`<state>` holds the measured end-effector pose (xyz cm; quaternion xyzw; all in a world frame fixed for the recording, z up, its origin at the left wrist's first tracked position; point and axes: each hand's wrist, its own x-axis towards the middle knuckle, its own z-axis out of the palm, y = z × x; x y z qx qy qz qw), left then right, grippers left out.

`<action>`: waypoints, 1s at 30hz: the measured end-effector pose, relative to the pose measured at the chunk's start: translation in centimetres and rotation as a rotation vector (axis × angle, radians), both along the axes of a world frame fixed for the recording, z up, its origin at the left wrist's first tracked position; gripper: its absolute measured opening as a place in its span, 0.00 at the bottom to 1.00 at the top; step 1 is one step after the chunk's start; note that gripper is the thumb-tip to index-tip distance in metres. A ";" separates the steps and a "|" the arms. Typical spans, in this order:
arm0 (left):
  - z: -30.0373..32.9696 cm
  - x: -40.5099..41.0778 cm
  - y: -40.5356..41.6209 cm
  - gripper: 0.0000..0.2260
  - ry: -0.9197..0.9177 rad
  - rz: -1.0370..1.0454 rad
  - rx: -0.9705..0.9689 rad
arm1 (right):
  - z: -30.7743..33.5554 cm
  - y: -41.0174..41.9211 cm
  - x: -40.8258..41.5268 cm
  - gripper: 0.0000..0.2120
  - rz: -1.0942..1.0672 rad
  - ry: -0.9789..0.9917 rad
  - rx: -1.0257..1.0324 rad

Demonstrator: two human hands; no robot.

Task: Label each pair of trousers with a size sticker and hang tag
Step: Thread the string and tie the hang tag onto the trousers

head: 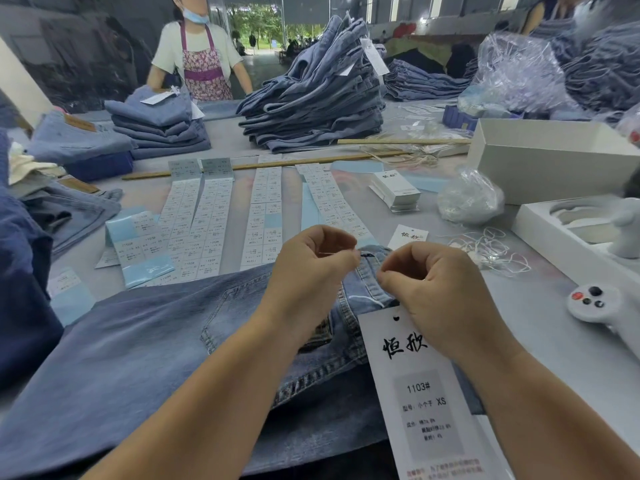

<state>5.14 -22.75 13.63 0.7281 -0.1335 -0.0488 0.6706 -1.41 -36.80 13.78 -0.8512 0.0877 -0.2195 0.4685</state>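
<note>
Head view shows jeans [138, 344] spread on the worktop [540, 327], both hands over their waistband. Left hand [311, 268] and right hand [433, 289] each pinch a thin string [337, 253], fingers curled. Hang tag [422, 386] lies on the jeans under the right wrist; sticker sheets [207, 223] lie beyond the jeans.
</note>
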 end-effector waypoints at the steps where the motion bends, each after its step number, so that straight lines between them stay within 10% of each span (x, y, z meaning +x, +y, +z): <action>1: -0.1 0.1 0.2 0.07 -0.050 0.001 0.129 | -0.3 0.1 0.0 0.09 0.000 0.012 -0.027; 6: -0.7 -0.2 0.5 0.10 -0.180 -0.150 0.663 | -1.5 0.6 0.0 0.09 -0.021 0.051 -0.198; 13: 0.0 -0.1 0.4 0.09 -0.277 -0.268 0.888 | -1.4 0.2 0.4 0.06 0.043 0.193 -0.245; 23: -0.1 -0.2 0.2 0.05 -0.344 -0.271 0.983 | -0.5 -0.5 1.5 0.11 0.077 0.403 -0.156; 30: -0.3 -0.7 0.1 0.06 -0.234 -0.182 0.636 | 0.1 -1.4 1.4 0.11 0.088 0.387 0.045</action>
